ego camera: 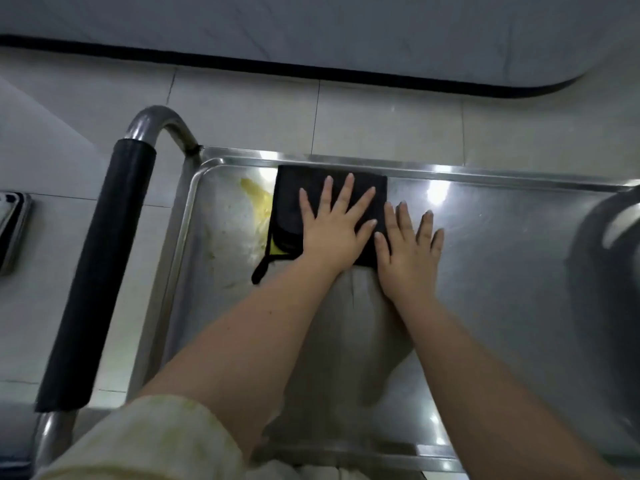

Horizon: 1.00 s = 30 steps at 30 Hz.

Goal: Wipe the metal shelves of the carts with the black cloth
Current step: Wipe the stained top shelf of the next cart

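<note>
Black and folded into a near square, the cloth (294, 192) lies flat on the steel shelf (502, 258) of the cart, in the far left part, with its far edge against the raised rim. A yellow inner layer (276, 249) shows at its near left corner, and from this corner a thin black loop (260, 271) hangs out toward the person. The cloth is a little wider than deep, so its longer side runs along the shelf, parallel to the far rim.

The left hand (332, 233) presses on top of the cloth, palm down, with fingers straight and spread wide; it grips nothing. The right hand (410, 251) is also flat and spread just beside it, the thumb and first finger over the cloth's right edge, the rest on bare metal.

A yellow smear (258, 199) lies on the shelf just left of the cloth. The black padded handle (100, 265) stands further left.
</note>
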### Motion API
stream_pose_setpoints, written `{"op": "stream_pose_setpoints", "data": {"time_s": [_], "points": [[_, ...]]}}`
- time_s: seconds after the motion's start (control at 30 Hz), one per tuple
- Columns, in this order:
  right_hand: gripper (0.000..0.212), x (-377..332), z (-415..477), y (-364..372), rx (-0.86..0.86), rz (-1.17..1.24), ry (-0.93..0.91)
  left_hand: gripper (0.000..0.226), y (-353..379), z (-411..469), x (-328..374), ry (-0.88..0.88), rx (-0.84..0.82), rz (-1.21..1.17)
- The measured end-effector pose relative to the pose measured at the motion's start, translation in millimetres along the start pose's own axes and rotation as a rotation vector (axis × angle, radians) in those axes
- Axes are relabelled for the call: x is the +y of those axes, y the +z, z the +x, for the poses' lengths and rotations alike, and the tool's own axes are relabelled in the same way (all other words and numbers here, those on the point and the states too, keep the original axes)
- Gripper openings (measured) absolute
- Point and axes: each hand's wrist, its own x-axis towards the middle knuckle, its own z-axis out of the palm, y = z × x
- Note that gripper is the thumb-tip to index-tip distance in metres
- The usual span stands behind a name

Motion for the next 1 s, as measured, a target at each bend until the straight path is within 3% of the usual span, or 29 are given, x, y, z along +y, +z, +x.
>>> {"op": "stream_pose_setpoints", "data": {"time_s": [0.13,0.3,0.6,0.83,1.0], "points": [[0.064,5.7,4.0,4.3,0.004,0.012,-0.01,0.062,2.4,27.9,8.3,-0.142,0.004,0.021],[0.057,6.8,9.2,10.2,0.007,-0.016,-0.013,0.064,-8.9,46.3,-8.9,-0.151,-0.016,0.058],[0.056,4.1,11.2,6.6,-0.051,-0.037,-0.008,0.064,27.2,-100.9,-20.4,-0.065,0.005,0.108],[0.056,-0.6,3.0,-7.9,-0.137,-0.095,-0.042,0.063,44.5,-169.0,-8.5,-0.152,0.046,0.086],[0.054,-34.8,16.4,-6.0,-0.101,-0.087,-0.247,0.063,41.4,-173.7,-3.2,-0.22,0.016,0.09]]}}
